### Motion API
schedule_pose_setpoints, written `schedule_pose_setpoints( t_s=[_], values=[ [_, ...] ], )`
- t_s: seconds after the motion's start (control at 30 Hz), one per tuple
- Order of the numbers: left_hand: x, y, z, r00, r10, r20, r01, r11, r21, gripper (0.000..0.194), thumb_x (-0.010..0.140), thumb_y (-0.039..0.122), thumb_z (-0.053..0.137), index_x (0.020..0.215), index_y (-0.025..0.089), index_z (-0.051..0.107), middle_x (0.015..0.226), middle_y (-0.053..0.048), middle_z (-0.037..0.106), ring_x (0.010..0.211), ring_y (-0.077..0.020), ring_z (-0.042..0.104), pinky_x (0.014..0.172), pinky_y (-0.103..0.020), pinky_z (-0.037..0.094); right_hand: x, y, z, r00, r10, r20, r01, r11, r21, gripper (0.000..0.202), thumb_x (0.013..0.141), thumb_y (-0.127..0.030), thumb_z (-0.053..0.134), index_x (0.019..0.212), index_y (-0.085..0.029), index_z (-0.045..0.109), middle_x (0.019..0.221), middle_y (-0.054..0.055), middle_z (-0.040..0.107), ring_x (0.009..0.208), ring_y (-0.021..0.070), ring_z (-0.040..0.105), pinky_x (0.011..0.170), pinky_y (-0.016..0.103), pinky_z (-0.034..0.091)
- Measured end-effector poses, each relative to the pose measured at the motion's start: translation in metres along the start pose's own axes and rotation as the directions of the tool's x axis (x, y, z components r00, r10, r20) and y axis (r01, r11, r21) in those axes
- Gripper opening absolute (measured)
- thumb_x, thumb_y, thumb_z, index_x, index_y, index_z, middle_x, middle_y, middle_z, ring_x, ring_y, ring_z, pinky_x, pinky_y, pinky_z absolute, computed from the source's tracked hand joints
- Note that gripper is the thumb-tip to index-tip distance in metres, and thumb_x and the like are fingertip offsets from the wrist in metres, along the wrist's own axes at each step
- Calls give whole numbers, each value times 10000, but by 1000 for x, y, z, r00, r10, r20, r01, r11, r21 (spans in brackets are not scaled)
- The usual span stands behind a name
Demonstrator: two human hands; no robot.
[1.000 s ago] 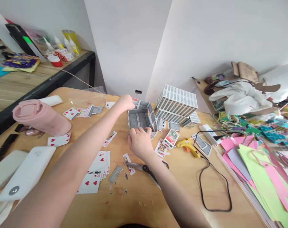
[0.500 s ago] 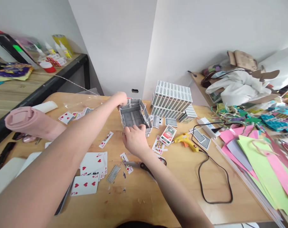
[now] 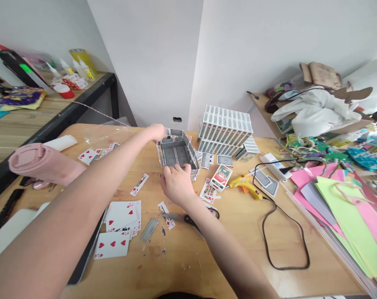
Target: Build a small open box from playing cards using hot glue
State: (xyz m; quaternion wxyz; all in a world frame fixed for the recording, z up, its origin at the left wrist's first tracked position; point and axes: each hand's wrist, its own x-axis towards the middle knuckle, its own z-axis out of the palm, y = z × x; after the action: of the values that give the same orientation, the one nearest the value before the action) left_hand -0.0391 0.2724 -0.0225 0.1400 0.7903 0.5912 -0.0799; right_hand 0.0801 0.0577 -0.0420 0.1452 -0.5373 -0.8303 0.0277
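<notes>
An open-topped box made of grey-backed playing cards (image 3: 176, 153) stands near the back middle of the wooden table. My left hand (image 3: 157, 132) is closed on its far left corner, its fingertips mostly hidden. At the near wall, my right hand (image 3: 177, 182) grips the edge with its fingers bent over the rim. Scissors (image 3: 188, 219) lie partly under my right forearm, beside a cut card strip (image 3: 166, 215). A red and white card pack (image 3: 221, 177) rests to the right of the box.
Behind and right rises a stacked card structure (image 3: 226, 126). A yellow glue gun (image 3: 245, 185) with a looping black cable lies at right, near coloured paper (image 3: 341, 207). Loose cards (image 3: 112, 244) and a pink roll (image 3: 45, 162) are at left.
The whole view has shifted slightly. Both hands remain on the card box, and my left hand has moved a little along its far left corner.
</notes>
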Motion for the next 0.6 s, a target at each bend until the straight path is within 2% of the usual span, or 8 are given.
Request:
schedule_pose_setpoints(
  t_s=[0.1, 0.23, 0.5, 0.6],
  values=[
    [-5, 3, 0, 1000, -11, 12, 10, 998, 60, 409, 830, 463, 467, 858, 140, 717, 849, -162, 718, 896, -256, 647, 750, -265, 437, 1, 0, 1, 1000, -7, -14, 7, 1000, -6, 174, 909, -214, 387, 855, -163, 545, 795, 83, 658, 798, 216, 518, 827, 421, 239],
    [-14, 6, -3, 999, -11, 35, 8, 996, 89, 529, 888, 465, 318, 885, 110, 710, 871, -194, 714, 857, -266, 655, 731, -285, 444, -2, 5, 3, 998, -47, -46, 48, 999, 0, 146, 876, -193, 417, 800, -168, 539, 729, 69, 645, 771, 199, 502, 813, 403, 226],
    [-58, -10, 3, 997, -46, 66, 41, 996, 83, 382, 816, 414, 451, 779, 146, 721, 853, -200, 716, 800, -293, 665, 732, -335, 453, -27, 14, 0, 968, -224, -110, 230, 972, 51, 151, 836, -172, 429, 702, -177, 499, 624, 11, 589, 665, 151, 440, 786, 359, 231],
    [-65, -14, 3, 996, -57, 73, 52, 996, 67, 331, 766, 419, 523, 687, 156, 708, 773, -185, 714, 740, -285, 665, 706, -333, 456, -31, 13, 0, 958, -263, -115, 272, 960, 63, 158, 847, -189, 433, 706, -179, 503, 630, 13, 586, 669, 149, 435, 776, 353, 231]
  ],
)
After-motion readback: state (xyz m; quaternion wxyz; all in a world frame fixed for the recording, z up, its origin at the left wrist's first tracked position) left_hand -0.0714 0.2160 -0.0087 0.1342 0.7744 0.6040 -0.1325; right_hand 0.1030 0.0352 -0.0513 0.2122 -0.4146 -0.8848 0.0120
